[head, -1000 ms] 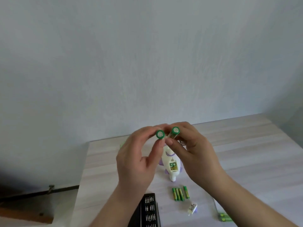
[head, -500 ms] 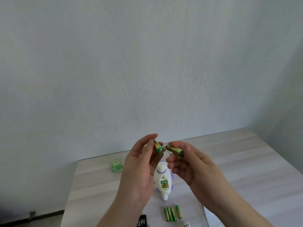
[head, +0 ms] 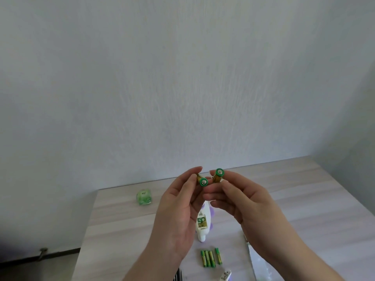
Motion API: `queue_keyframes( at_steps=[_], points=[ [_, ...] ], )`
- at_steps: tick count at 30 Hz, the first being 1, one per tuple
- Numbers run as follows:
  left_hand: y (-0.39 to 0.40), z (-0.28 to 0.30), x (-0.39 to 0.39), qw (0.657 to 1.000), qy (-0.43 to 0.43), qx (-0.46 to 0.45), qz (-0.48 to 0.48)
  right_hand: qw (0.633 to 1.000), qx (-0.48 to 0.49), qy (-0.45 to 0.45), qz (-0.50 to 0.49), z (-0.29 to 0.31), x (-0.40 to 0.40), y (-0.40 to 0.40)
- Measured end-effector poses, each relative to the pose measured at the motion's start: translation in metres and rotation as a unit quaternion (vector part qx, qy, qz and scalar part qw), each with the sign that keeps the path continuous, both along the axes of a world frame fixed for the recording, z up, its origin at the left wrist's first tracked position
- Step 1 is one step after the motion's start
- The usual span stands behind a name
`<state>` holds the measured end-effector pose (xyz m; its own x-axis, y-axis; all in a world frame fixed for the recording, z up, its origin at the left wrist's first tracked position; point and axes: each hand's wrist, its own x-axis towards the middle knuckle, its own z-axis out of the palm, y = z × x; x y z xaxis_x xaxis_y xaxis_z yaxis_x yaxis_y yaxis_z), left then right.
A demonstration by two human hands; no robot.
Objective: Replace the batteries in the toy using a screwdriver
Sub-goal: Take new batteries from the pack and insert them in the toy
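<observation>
While both hands hover above a pale wood-grain surface (head: 304, 189), each pinches one battery between thumb and fingertips; the left hand (head: 178, 211) holds its battery (head: 202, 180) with the green end cap facing the camera, long axis running away toward the wall; the right hand (head: 249, 201) holds a second battery (head: 218, 175) tilted more upright, cap also toward the viewer; the two cells sit just beside each other without clearly touching. Directly below and between the hands lies the toy (head: 203, 224), white with purple trim, its long axis pointing toward the person, its open battery compartment facing up and apparently holding green cells; the left hand looks nearer to it, partly covering its side. Four spare batteries (head: 211, 258) lie side by side nearer the person, just past the toy's end. A small green cube-like object (head: 144, 197) rests well apart at far left. A small white piece (head: 225, 277), possibly the compartment cover, lies at the bottom edge. No screwdriver is clearly visible.
</observation>
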<state>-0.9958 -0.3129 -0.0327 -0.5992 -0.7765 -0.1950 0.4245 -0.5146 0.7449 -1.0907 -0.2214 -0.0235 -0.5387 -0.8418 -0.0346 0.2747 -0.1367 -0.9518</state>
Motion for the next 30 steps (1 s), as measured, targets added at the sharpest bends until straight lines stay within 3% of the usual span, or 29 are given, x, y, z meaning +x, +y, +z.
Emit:
queue_keyframes(
  at_steps=[9, 11, 13, 15, 19, 22, 24, 30],
  points=[
    [-0.003, -0.007, 0.000, 1.000, -0.001, 0.008, -0.011, 0.999, 0.012, 0.034, -0.003, -0.003, -0.001, 0.003],
    [-0.004, -0.006, 0.002, 1.000, -0.001, -0.016, -0.014, 0.999, 0.012, 0.050, -0.003, -0.003, -0.001, 0.004],
    [-0.003, -0.006, 0.006, 0.995, -0.039, -0.096, 0.000, 0.997, 0.018, 0.072, -0.011, -0.004, -0.001, 0.004],
    [-0.005, -0.009, 0.011, 0.968, -0.108, -0.225, 0.028, 0.995, 0.022, 0.095, -0.019, -0.006, -0.001, 0.002],
    [-0.010, -0.015, 0.021, 0.922, -0.120, -0.369, 0.010, 0.988, 0.032, 0.150, -0.020, -0.009, 0.003, -0.002],
    [-0.018, -0.022, 0.029, 0.851, -0.166, -0.496, 0.041, 0.985, 0.032, 0.169, -0.027, -0.013, 0.007, -0.006],
    [-0.022, -0.025, 0.034, 0.815, -0.180, -0.546, 0.069, 0.980, 0.034, 0.195, -0.038, -0.019, 0.009, -0.008],
    [-0.034, -0.042, 0.044, 0.767, -0.167, -0.610, 0.107, 0.979, 0.040, 0.200, -0.030, -0.025, 0.019, -0.011]
  ],
)
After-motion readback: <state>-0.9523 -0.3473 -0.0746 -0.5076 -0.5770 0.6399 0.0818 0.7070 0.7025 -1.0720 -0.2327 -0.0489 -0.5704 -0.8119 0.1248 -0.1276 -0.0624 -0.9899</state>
